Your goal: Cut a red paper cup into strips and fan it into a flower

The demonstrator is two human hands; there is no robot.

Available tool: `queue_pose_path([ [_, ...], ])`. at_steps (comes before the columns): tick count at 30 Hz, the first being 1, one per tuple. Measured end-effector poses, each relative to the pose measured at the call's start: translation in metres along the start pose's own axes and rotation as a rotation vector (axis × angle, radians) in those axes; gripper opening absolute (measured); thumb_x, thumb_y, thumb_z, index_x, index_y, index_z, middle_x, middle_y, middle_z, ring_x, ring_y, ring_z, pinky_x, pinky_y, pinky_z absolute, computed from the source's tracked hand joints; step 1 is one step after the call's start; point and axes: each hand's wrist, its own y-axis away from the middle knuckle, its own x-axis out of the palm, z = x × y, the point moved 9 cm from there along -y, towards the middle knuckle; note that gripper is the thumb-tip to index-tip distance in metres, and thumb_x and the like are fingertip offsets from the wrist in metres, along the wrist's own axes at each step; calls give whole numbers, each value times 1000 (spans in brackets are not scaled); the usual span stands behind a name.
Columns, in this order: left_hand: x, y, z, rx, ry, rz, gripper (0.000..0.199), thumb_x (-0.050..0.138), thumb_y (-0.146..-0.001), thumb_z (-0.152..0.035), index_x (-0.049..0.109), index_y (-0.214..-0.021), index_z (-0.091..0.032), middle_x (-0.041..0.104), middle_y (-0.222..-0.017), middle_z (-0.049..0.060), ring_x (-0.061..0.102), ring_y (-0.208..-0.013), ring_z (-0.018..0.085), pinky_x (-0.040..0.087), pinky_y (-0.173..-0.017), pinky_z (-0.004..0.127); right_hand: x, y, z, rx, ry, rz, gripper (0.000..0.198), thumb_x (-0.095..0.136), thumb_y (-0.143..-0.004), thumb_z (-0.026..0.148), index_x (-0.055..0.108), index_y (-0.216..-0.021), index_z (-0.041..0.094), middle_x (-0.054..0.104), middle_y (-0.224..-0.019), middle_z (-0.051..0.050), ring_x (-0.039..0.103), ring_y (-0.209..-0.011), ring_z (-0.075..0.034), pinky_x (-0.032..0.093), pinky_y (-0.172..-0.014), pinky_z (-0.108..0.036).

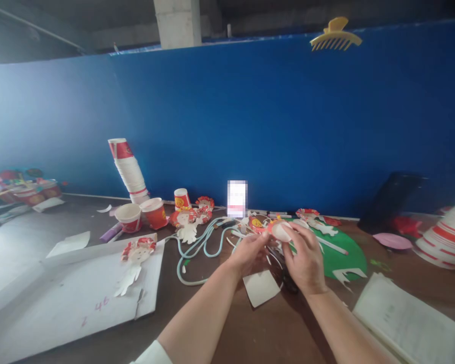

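Observation:
Above the brown table, my left hand (246, 253) and my right hand (305, 258) meet at a small red and white paper piece (281, 231). The fingers of both hands are closed on its edges. Below them lies a cream square of paper (261, 289), with a dark-handled tool (289, 283) partly hidden beside my right hand. Behind my right hand are a green sheet (351, 253) and a pale marker (331, 245) with a pink end. Paper figures with red frilled hair, such as one figure (187, 230), lie to the left.
Light blue cable (179, 258) loops left of my hands. A white board (79, 288) carries another paper figure (138, 253). Red and white paper cups (153, 212) and a leaning cup stack (131, 174) stand against the blue partition (231, 116). An open notebook (413, 318) lies right.

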Motion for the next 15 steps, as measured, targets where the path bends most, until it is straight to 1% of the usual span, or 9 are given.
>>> queue_pose_path([
  [1,3,-1,-1,22,115,13,46,67,-71,-56,67,-88,-14,56,-67,1,46,-54,7,38,-54,21,3,0,6,-17,-12,29,40,56,-83,12,55,-122,22,56,-119,-12,53,-111,-25,45,-95,-42],
  [4,-3,-6,-6,106,363,-21,28,74,-71,-35,65,-85,-13,54,-68,0,49,-58,6,40,-56,18,10,1,20,-47,-58,104,42,55,-84,12,53,-125,23,53,-125,-12,51,-115,-26,44,-97,-43],
  [6,-12,-10,-4,97,477,-68,18,73,-71,-26,63,-79,-12,53,-64,-1,50,-58,7,43,-57,17,10,1,24,1,-117,111,42,56,-84,16,52,-126,24,51,-129,-12,48,-119,-27,42,-99,-45],
  [7,-17,-11,-3,93,533,-95,15,72,-72,-22,62,-76,-12,53,-63,-1,50,-58,7,44,-58,18,7,1,21,73,-153,93,40,57,-84,19,53,-124,23,51,-128,-12,49,-118,-28,43,-98,-45],
  [9,-25,-11,-6,128,654,-137,9,69,-74,-16,60,-73,-13,54,-64,0,52,-58,7,47,-61,19,3,7,4,339,-247,49,33,60,-83,29,56,-115,22,58,-115,-12,55,-106,-27,48,-88,-43],
  [11,-27,-10,-11,179,749,-147,7,67,-74,-12,60,-76,-13,56,-67,0,54,-61,7,49,-67,20,17,24,-15,686,-442,120,25,59,-83,40,60,-99,21,63,-93,-8,61,-84,-24,52,-71,-38],
  [13,-23,-7,-12,190,782,-135,8,67,-75,-12,60,-77,-14,58,-68,0,56,-63,8,50,-71,21,45,48,-19,1000,-763,266,26,58,-82,46,62,-90,22,65,-82,-5,61,-70,-20,51,-58,-33],
  [14,-18,-6,-12,187,779,-120,8,68,-75,-14,60,-78,-14,58,-68,0,57,-64,8,50,-73,21,57,56,-14,1115,-952,316,26,60,-82,47,63,-90,22,66,-82,-5,61,-70,-20,50,-55,-31],
  [15,-13,-5,-12,186,769,-91,10,70,-75,-16,61,-79,-14,58,-68,0,57,-65,8,50,-74,22,66,61,-8,1198,-1141,326,26,62,-81,46,65,-92,23,68,-85,-4,62,-72,-19,50,-55,-29],
])
